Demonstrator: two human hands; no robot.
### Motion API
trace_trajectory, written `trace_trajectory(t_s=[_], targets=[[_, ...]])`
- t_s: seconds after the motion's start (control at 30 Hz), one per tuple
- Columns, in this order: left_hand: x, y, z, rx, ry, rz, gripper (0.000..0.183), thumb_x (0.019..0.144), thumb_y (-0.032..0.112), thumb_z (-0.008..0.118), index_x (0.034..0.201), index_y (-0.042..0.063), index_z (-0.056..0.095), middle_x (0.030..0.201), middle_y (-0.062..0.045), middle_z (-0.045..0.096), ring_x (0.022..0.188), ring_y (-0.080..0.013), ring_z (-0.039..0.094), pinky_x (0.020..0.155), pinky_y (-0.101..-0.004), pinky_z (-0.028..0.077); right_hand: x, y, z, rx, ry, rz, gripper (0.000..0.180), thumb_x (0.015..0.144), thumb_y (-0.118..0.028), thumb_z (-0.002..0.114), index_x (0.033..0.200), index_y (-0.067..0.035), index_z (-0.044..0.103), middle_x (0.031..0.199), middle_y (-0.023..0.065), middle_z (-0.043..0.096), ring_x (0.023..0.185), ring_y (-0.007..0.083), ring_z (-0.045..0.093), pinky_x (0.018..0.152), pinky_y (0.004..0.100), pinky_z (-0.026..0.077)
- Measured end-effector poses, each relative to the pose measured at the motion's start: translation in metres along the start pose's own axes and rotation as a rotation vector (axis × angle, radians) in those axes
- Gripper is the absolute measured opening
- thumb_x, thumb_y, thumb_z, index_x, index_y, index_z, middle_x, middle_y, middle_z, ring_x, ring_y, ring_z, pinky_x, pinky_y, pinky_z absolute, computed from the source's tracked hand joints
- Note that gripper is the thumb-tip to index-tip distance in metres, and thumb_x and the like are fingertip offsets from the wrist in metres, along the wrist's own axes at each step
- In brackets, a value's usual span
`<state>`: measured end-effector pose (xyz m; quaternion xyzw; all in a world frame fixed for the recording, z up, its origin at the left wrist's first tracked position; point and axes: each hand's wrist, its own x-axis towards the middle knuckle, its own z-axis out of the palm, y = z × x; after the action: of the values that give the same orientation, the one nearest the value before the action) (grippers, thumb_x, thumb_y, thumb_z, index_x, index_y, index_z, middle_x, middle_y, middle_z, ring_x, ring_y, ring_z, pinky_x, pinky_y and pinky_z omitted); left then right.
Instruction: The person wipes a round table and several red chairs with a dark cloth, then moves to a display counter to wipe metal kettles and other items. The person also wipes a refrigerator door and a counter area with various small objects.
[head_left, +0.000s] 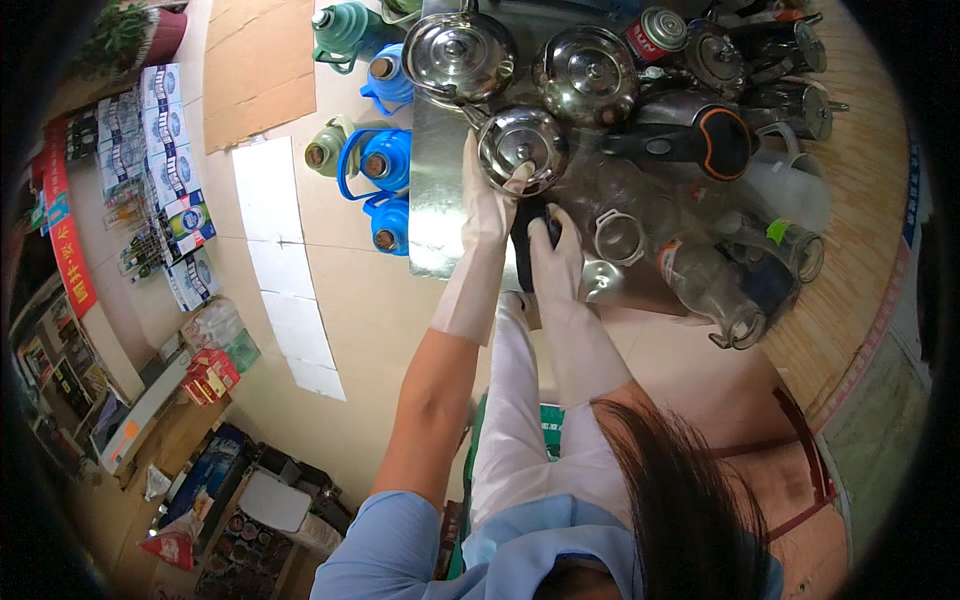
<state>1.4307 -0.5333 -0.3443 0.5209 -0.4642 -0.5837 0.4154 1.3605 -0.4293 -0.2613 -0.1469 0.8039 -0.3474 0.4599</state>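
Note:
A small shiny steel kettle (523, 142) is tilted over the metal tabletop, its lid facing me and its spout to the upper left. My left hand (487, 206), in a pale rubber glove, holds it by the side, with a finger on the lid. Just below, my gloved right hand (556, 244) grips a black piece (531, 244); whether this is the kettle's handle or a separate thing, I cannot tell. Two larger steel kettles (459, 56) (586, 75) stand beyond. To the right lies an electric kettle with a black handle (667, 142).
Clear glass bottles (701, 285) and a small glass jar (619, 236) crowd the right side, near a translucent plastic jug (787, 180). Blue thermos flasks (386, 161) stand on the floor beside the table's left edge. A red can (652, 34) is at the back.

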Motion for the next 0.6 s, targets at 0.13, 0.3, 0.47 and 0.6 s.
trace_trajectory(t_s=[0.13, 0.3, 0.47, 0.6], targets=[[-0.023, 0.009, -0.017, 0.418, 0.015, -0.002, 0.094, 0.09, -0.002, 0.082, 0.167, -0.001, 0.029, 0.158, -0.024, 0.047, 0.141, -0.0341, 0.055, 0.114, -0.0428, 0.052, -0.006, 0.043, 0.016, -0.614, -0.159, -0.519, 0.07, 0.099, -0.029, 0.074, 0.161, -0.013, 0.046, 0.165, 0.0208, 0.043, 0.146, 0.0408, 0.05, 0.12, 0.0495, 0.044], [-0.089, 0.038, -0.068, 0.75, 0.076, 0.151, 0.083, 0.097, 0.004, 0.078, 0.166, 0.001, 0.033, 0.168, -0.026, 0.039, 0.15, -0.039, 0.048, 0.123, -0.0434, 0.043, -0.001, 0.082, -0.003, -0.995, -0.46, -0.592, 0.081, 0.095, -0.016, 0.063, 0.169, -0.029, 0.034, 0.18, 0.0099, 0.024, 0.15, 0.0432, 0.044, 0.12, 0.0516, 0.043], [-0.044, 0.147, 0.007, 0.635, -0.152, 0.366, 0.037, 0.102, -0.001, 0.067, 0.139, -0.005, 0.066, 0.135, -0.024, 0.07, 0.129, -0.0406, 0.066, 0.111, -0.0413, 0.052, -0.047, 0.148, -0.104, -1.092, -0.454, -0.458, 0.077, 0.09, -0.009, 0.065, 0.163, -0.025, 0.046, 0.165, 0.0137, 0.048, 0.118, 0.0403, 0.064, 0.101, 0.047, 0.056], [0.07, 0.11, 0.085, 0.883, 0.14, 0.364, 0.039, 0.104, 0.023, 0.068, 0.134, -0.002, 0.064, 0.13, -0.027, 0.07, 0.121, -0.0445, 0.068, 0.103, -0.0478, 0.056, -0.079, 0.172, -0.161, -0.883, -0.337, -0.17, 0.062, 0.09, -0.005, 0.065, 0.152, -0.014, 0.059, 0.15, 0.0234, 0.059, 0.121, 0.0459, 0.064, 0.104, 0.0516, 0.055]])
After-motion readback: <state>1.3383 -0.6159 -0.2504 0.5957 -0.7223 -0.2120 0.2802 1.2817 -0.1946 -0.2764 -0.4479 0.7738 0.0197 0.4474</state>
